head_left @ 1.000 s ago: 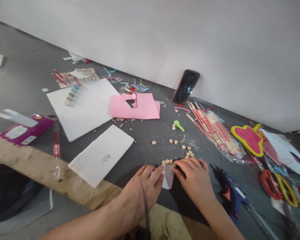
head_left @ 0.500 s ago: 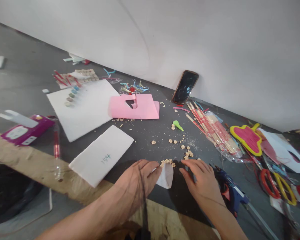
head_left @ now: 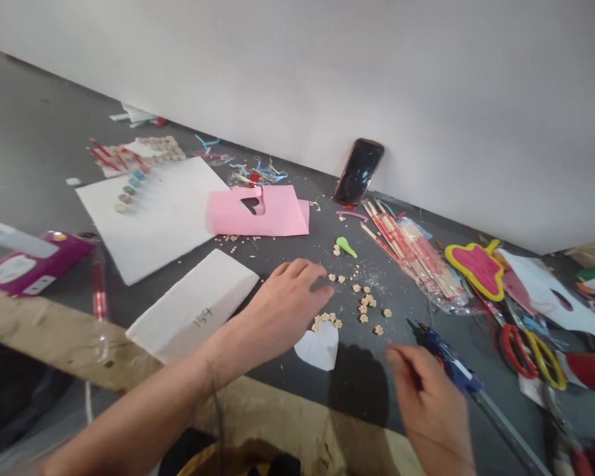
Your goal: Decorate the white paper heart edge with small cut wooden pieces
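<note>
Left hand (head_left: 277,301) spread, right hand (head_left: 434,406) hard to tell

The left thumb and fingers part beside tan flower-shaped pieces (head_left: 342,279); the blurred right hand is near the glue gun (head_left: 449,360). Between them lies the white paper heart (head_left: 320,350), pieces edging its far side.

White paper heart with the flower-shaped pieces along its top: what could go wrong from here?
The left hand is close above those flower-shaped pieces, so dipping or dragging it could knock some out of line. Neither hand holds the white paper heart, so a brush might shift it. The right hand appears close to the blue glue gun and might bump it; whether it is hot cannot be seen.
</note>
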Action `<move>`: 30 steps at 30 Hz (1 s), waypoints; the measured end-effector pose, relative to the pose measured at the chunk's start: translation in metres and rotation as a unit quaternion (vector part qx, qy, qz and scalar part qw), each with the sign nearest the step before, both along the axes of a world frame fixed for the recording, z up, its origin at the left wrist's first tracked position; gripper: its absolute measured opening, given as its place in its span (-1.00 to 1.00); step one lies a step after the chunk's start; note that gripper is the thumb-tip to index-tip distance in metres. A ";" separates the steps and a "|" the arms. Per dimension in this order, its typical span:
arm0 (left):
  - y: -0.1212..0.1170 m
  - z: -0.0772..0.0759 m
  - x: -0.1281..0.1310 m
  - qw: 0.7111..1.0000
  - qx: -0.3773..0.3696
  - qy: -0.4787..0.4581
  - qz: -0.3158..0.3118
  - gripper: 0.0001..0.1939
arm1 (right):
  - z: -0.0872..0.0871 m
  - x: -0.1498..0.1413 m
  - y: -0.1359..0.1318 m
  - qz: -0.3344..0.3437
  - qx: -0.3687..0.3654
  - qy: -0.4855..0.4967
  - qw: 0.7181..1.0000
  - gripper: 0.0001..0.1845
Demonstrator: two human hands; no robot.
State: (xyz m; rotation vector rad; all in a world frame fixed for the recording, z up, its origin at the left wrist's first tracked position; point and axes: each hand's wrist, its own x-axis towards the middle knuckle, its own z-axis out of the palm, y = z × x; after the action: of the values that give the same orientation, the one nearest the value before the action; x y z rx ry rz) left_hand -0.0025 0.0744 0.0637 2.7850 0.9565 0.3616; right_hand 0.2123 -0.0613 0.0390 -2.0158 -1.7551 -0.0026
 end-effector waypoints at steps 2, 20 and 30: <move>0.001 -0.011 0.006 0.999 -0.002 0.036 -0.037 -0.63 | -0.014 -0.006 0.002 0.049 -0.026 -0.020 0.998 -0.78; 0.000 -0.015 0.010 0.996 0.020 0.079 -0.046 -0.78 | -0.022 -0.009 0.089 0.176 -0.091 -0.176 0.964 -0.91; 0.001 -0.019 0.015 0.994 0.018 0.088 -0.066 -0.83 | -0.018 0.006 0.082 0.138 -0.092 -0.201 0.965 -0.88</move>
State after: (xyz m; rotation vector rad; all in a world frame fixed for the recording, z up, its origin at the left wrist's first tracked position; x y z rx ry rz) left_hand 0.0130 0.0753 0.0449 2.9325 0.8015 0.1165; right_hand 0.2185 0.0205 0.0205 -1.9786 -2.3604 -0.1762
